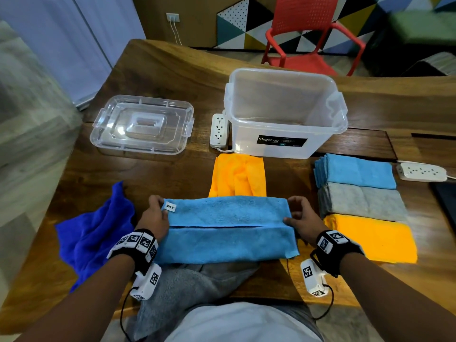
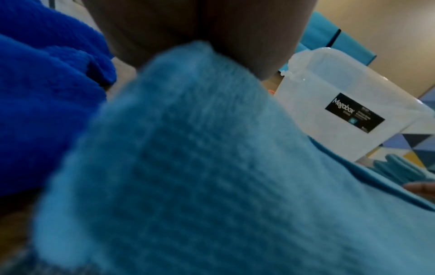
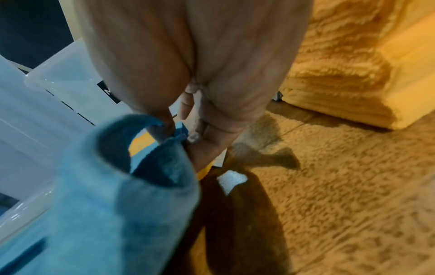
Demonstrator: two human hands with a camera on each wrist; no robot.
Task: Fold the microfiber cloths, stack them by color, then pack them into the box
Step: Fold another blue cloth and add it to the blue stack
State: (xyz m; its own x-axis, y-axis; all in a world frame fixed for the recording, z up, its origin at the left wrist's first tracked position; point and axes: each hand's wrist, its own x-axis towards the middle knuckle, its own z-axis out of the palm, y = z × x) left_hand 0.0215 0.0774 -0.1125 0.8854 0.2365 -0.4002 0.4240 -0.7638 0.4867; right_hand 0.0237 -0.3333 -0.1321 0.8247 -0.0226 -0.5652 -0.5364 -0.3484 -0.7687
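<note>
A light blue cloth [image 1: 228, 228] lies across the table front, its far half doubled toward me. My left hand [image 1: 158, 213] pinches its left end by the white tag; my right hand [image 1: 297, 213] pinches the right end [image 3: 174, 135]. The same cloth fills the left wrist view [image 2: 212, 186]. An unfolded orange cloth [image 1: 238, 175] lies behind it, a crumpled dark blue cloth [image 1: 96, 230] on the left, and a grey cloth [image 1: 192, 287] under my wrists. Folded light blue [image 1: 357, 172], grey [image 1: 362, 202] and orange [image 1: 372, 238] stacks sit on the right. The clear box [image 1: 283, 114] stands open behind.
The clear lid [image 1: 142, 124] lies left of the box. One white power strip [image 1: 218, 129] rests against the box, another [image 1: 422, 171] at the right edge. A red chair [image 1: 308, 35] stands beyond the wooden table [image 1: 172, 77].
</note>
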